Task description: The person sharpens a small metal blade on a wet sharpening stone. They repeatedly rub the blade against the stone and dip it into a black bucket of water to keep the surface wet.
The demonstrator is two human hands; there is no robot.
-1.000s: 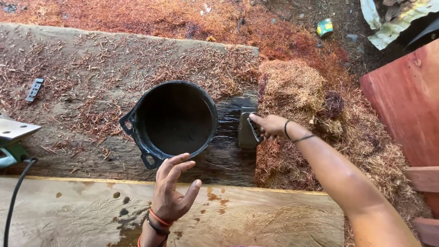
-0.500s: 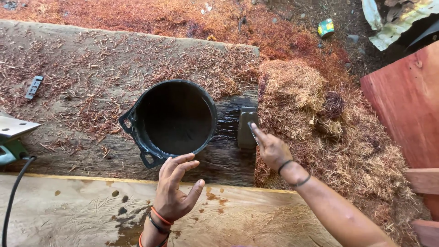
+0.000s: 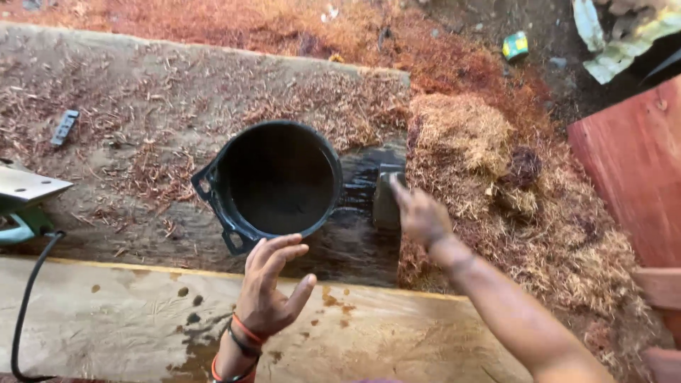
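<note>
The right hand [image 3: 424,218] is motion-blurred and lies with its fingertips at a small dark block-shaped object [image 3: 386,197], probably a brush or pad. The blur hides whether the fingers grip the object or only touch it. The object rests on a dark, wet-looking patch [image 3: 355,234] of the upper wooden slab [image 3: 142,106]. It sits just beside the right wall of the black bucket [image 3: 273,181]. The right forearm enters from the lower right corner of the view.

The left hand [image 3: 269,287] is open. Its fingers are spread and slightly curled, and it holds nothing. It hovers above the pale lower plank [image 3: 106,319], close to the near rim of the bucket and not touching it. Orange and dark bands [image 3: 241,337] circle the left wrist.

The bucket stands upright on the slab. Its interior is dark and its contents cannot be made out. Two lugs project from its left side.

Reddish shavings [image 3: 489,149] are heaped to the right of the slab and scattered thinly across it. A red-brown board [image 3: 635,163] stands at the right edge. A green power tool [image 3: 21,206] with a black cable [image 3: 25,305] lies at the left edge. A small dark flat object [image 3: 64,126] lies on the slab at upper left. Dark drips [image 3: 188,319] spot the pale plank near the left wrist.
</note>
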